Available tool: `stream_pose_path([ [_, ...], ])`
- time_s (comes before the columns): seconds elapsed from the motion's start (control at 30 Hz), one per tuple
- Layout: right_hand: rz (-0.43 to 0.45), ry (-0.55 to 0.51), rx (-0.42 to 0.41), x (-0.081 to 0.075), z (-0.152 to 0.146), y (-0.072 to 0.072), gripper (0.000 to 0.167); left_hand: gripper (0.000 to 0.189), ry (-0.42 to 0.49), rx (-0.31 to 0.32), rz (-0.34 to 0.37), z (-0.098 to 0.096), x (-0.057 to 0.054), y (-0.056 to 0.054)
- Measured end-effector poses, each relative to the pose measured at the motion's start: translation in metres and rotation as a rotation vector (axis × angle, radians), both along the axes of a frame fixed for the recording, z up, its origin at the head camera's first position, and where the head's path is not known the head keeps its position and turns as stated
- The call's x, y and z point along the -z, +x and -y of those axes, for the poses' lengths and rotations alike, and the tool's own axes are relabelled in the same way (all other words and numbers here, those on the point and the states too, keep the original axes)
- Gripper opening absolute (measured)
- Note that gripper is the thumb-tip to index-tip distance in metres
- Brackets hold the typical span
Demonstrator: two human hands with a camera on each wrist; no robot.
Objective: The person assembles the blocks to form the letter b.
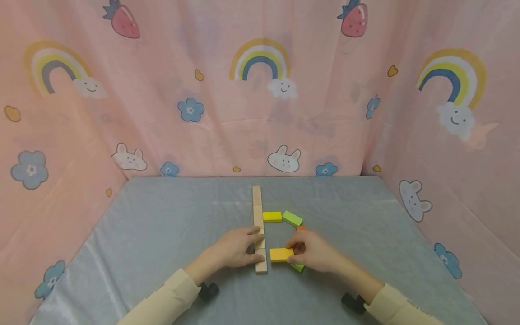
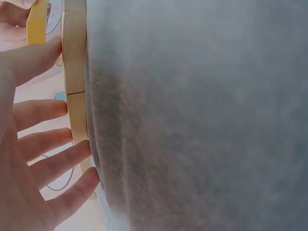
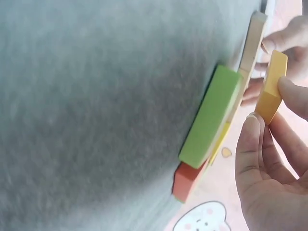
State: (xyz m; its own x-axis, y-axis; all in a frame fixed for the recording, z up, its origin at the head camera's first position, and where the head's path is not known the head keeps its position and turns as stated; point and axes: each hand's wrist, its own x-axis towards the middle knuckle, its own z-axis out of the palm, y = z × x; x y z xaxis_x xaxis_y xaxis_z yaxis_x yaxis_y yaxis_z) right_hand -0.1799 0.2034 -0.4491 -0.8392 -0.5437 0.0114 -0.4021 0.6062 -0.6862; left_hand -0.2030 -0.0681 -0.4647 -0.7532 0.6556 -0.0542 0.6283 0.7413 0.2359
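A straight line of natural wood blocks (image 1: 257, 212) runs away from me on the grey cloth. My left hand (image 1: 239, 248) touches its side with spread fingers, the thumb at the nearer blocks. In my right hand (image 1: 318, 252), thumb and fingers pinch a yellow-orange block (image 1: 280, 255) by its right end. The right wrist view shows that block (image 3: 272, 86) raised above a green block (image 3: 211, 115). A yellow block (image 1: 272, 217), a light green block (image 1: 292, 218) and an orange-red block (image 1: 301, 228) curve out from the line, the last partly hidden by my right hand.
Grey cloth (image 1: 183, 203) covers the table. Pink curtains (image 1: 227, 135) with rainbows, rabbits and flowers stand along its back and sides. Black wrist devices (image 1: 208, 292) sit below both wrists, close over the cloth.
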Motion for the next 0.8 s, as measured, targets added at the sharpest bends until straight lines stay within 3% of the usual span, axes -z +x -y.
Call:
stream_pose_path([
  [0.5, -0.034, 0.022, -0.072, 0.004, 0.012, 0.009, 0.021, 0.064, -0.016, 0.006, -0.01, 0.0, 0.001, -0.002],
  [0.8, -0.031, 0.081, -0.063, 0.003, 0.016, 0.009, 0.021, 0.063, -0.022, -0.001, -0.001, -0.001, -0.001, -0.002],
])
